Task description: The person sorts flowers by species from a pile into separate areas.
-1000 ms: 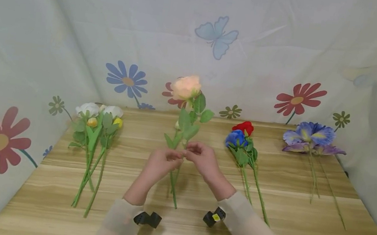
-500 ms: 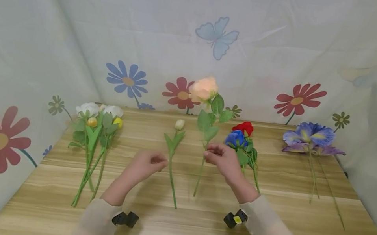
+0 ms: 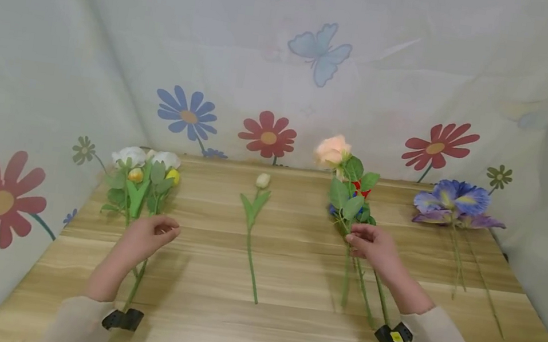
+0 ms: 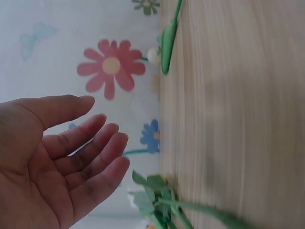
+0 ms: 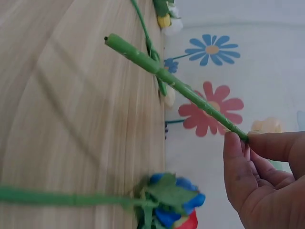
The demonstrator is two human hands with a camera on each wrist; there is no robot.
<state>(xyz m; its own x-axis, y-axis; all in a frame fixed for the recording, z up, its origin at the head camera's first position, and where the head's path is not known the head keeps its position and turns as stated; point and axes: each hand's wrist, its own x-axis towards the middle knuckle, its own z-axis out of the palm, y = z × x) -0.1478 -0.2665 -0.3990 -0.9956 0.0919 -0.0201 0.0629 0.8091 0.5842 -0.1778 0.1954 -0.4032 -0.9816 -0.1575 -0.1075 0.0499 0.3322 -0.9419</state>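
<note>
Head view shows the right hand [image 3: 375, 251] pinching the peach rose [image 3: 334, 151] aloft near the red rose [image 3: 363, 189], apparently mid-carry, likely calling for gentle lowering next, while the left hand [image 3: 147, 235] hangs relaxed, empty.

Head view: above surface [image 3: 283, 340], facing forward and down, backdrop [image 3: 211, 18] at twelve o'clock. Left wrist: close on left hand [image 3: 147, 234], surface at three o'clock. Right wrist: close on right hand [image 3: 376, 251], surface at nine. All share white tulip [image 3: 250, 221].

Peach rose [image 3: 334, 151], green-leaved, roughly upright, leaning, held above table [image 3: 283, 340].
</note>
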